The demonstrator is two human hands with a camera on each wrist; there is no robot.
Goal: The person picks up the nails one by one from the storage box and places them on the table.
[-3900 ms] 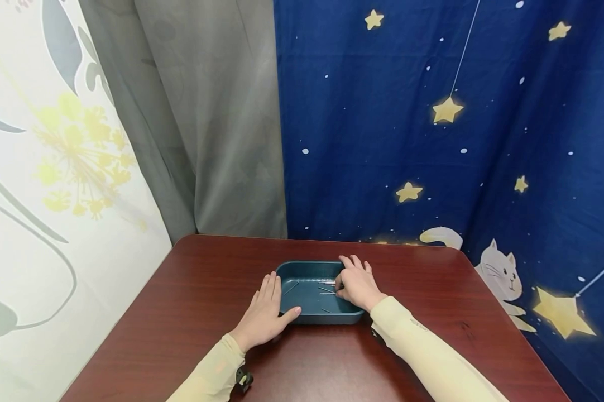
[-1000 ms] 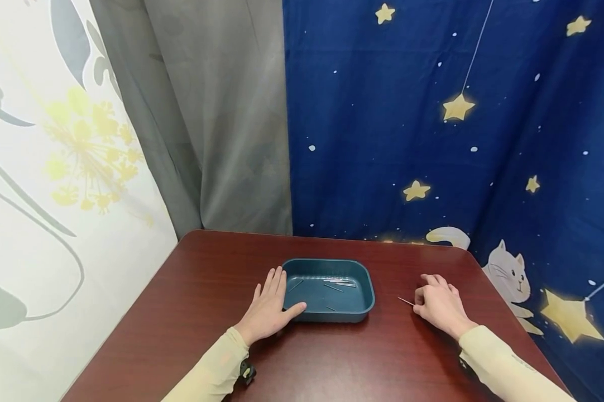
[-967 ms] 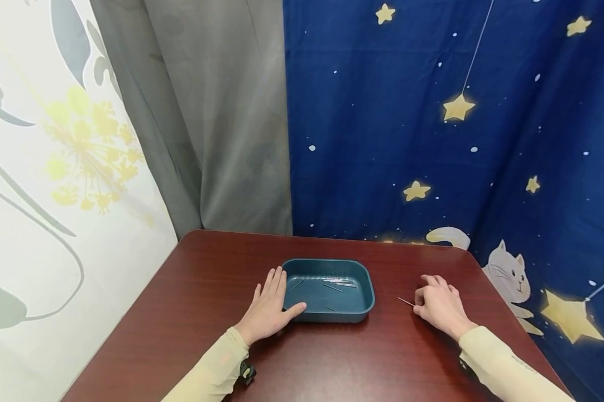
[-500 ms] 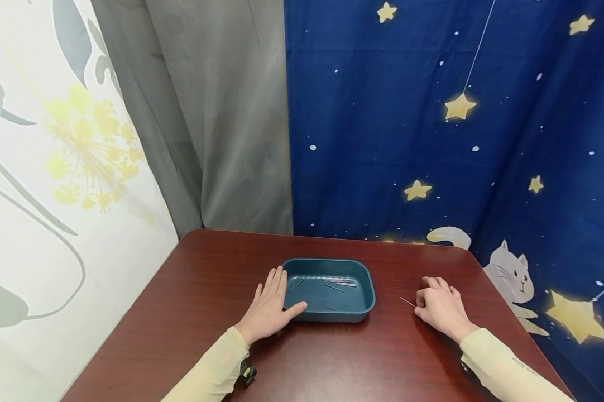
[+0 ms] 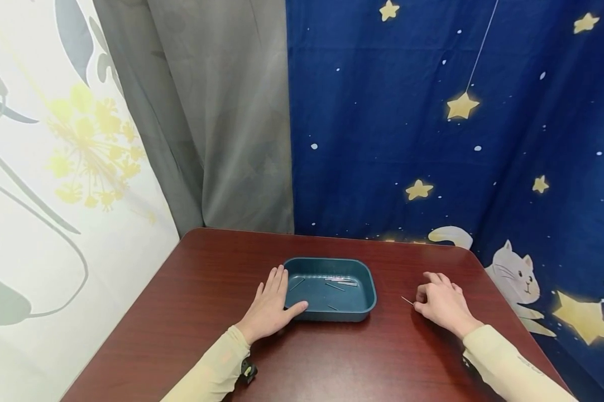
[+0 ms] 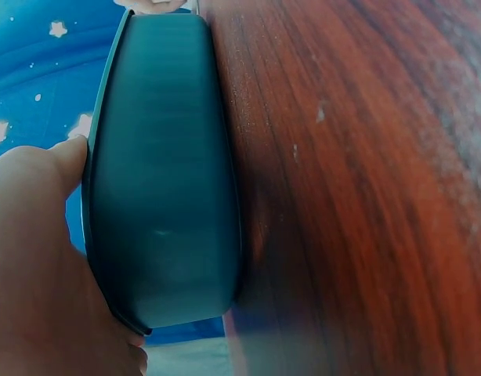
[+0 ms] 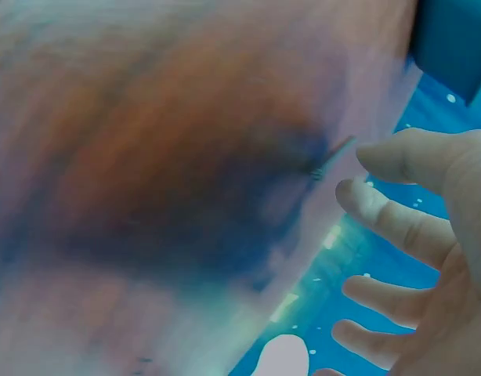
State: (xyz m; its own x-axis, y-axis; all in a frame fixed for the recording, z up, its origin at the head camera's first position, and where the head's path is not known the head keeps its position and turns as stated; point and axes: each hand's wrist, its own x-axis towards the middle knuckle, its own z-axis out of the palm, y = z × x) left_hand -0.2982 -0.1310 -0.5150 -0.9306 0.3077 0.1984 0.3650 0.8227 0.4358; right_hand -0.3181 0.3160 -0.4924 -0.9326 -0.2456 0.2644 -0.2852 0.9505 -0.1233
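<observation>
A teal tray [image 5: 329, 316] stands mid-table with several thin metal nails [image 5: 334, 287] loose on its floor. My left hand [image 5: 269, 310] lies along its left side, fingers straight against the rim and thumb over the front corner. In the left wrist view the tray's side wall [image 6: 166, 172] stands upright on the tabletop. Right of the tray, my right hand [image 5: 444, 302] hovers low over the table beside one single nail [image 5: 407, 300]. The right wrist view shows that nail [image 7: 334, 157] on the table, just past the parted thumb and index finger, with the other fingers loosely spread.
The dark red wooden table [image 5: 332, 363] ends at a back edge near a grey curtain [image 5: 241, 123] and a blue star-patterned curtain [image 5: 372, 123]. A pale patterned curtain [image 5: 20, 234] hangs along the left side.
My right hand has moved from inside the tray to the table on the right, where a nail now lies at its fingertips. The left hand keeps its place at the tray.
</observation>
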